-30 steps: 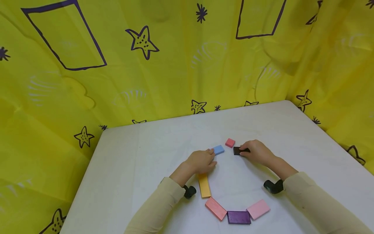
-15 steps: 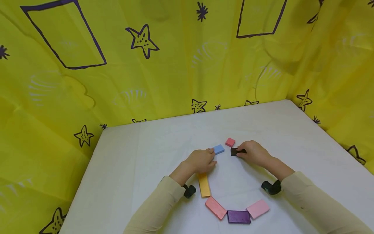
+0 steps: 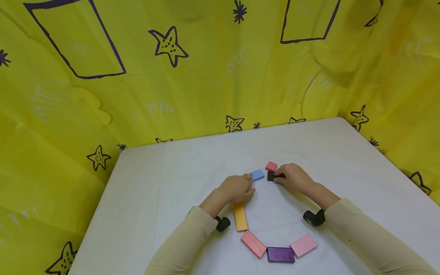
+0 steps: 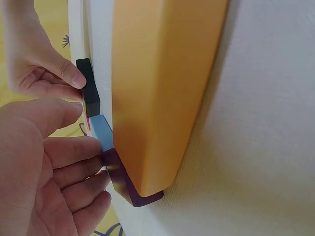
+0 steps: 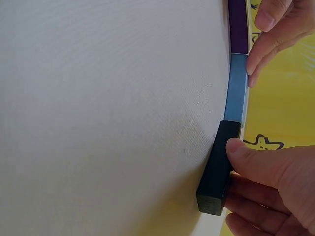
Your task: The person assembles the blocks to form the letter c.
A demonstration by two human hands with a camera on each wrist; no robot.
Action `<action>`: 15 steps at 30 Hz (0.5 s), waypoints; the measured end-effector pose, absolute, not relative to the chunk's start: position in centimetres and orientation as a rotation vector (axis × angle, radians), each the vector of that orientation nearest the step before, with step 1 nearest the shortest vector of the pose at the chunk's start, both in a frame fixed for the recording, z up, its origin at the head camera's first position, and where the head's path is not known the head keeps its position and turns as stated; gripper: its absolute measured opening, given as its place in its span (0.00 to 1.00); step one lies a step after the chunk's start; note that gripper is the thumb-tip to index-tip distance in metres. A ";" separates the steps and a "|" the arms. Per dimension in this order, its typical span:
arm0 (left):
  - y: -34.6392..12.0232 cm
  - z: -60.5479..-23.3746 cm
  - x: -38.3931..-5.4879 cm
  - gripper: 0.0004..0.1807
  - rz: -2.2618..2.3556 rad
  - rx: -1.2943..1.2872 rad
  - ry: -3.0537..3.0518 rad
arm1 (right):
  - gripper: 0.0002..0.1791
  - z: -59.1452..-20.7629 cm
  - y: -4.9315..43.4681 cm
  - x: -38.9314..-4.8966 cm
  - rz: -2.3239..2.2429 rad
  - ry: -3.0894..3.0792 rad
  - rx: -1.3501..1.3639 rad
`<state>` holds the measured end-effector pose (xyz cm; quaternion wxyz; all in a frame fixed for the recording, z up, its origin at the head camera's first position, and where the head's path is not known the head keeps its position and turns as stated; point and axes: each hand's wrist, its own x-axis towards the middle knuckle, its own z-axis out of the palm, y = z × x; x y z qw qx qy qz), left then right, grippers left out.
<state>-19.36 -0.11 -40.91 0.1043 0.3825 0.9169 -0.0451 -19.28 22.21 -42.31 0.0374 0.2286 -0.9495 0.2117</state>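
My right hand pinches a black rectangular block between thumb and fingers. The black block's end lies right by the end of a light blue block. My left hand rests its fingertips along the outer side of the blue block, its thumb held apart. Beyond the blue one, a dark purple block shows in the left wrist view; the left hand covers it in the head view. A yellow-orange block lies below the left hand. A small red block sits just behind the black one.
A salmon block, a purple block and a pink block continue the curve at the front of the white table. A yellow curtain with drawn stars hangs behind the table and along its right side.
My right hand has slid the black block leftward, up to the end of the blue block and in front of the red one. The left hand has stayed in place.
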 end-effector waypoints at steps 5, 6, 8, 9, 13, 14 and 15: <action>-0.1 -41.0 -19.3 0.27 -0.131 1.118 2.699 | 0.09 -42.3 22.0 -19.4 0.664 -2.911 0.701; -0.1 -41.0 -19.3 0.27 -0.129 1.117 2.700 | 0.09 -42.3 22.0 -19.5 0.669 -2.908 0.702; -0.1 -41.0 -19.3 0.27 -0.127 1.118 2.701 | 0.09 -42.3 21.9 -19.5 0.678 -2.904 0.698; -0.1 -41.0 -19.4 0.27 -0.126 1.117 2.702 | 0.09 -42.3 21.9 -19.6 0.680 -2.903 0.695; -0.1 -41.0 -19.4 0.27 -0.124 1.117 2.705 | 0.08 -42.1 21.8 -19.9 0.674 -2.911 0.701; -0.1 -41.0 -19.4 0.27 -0.124 1.117 2.703 | 0.08 -42.1 21.8 -19.9 0.671 -2.916 0.702; -0.1 -41.0 -19.4 0.27 -0.123 1.117 2.702 | 0.08 -42.1 21.8 -20.0 0.670 -2.919 0.708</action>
